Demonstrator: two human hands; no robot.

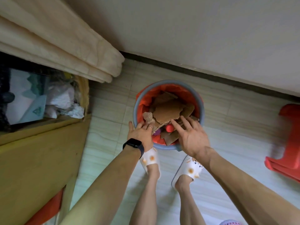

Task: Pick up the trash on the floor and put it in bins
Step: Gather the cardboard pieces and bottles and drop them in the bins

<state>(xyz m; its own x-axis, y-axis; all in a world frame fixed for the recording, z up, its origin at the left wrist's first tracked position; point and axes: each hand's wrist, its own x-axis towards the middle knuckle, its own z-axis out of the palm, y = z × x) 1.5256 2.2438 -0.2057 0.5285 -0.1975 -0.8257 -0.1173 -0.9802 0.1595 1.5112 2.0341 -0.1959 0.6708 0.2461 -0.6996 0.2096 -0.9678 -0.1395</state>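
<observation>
both grips are out over the grey bin (135, 104) on the tiled floor (227, 111). the left grip (140, 133) lies palm down, fingers straight, the tips touching the torn cardboard scraps (168, 109) at the near rim. the right grip (192, 138) is spread wide, palm showing, holding nothing. the scraps are piled inside the bin's orange liner (146, 101).

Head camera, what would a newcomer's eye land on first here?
The round grey bin with its orange liner sits mid-frame, heaped with torn cardboard pieces. The left hand and the right hand spread open over its near rim. A blurred red plastic item lies at the right edge.
</observation>
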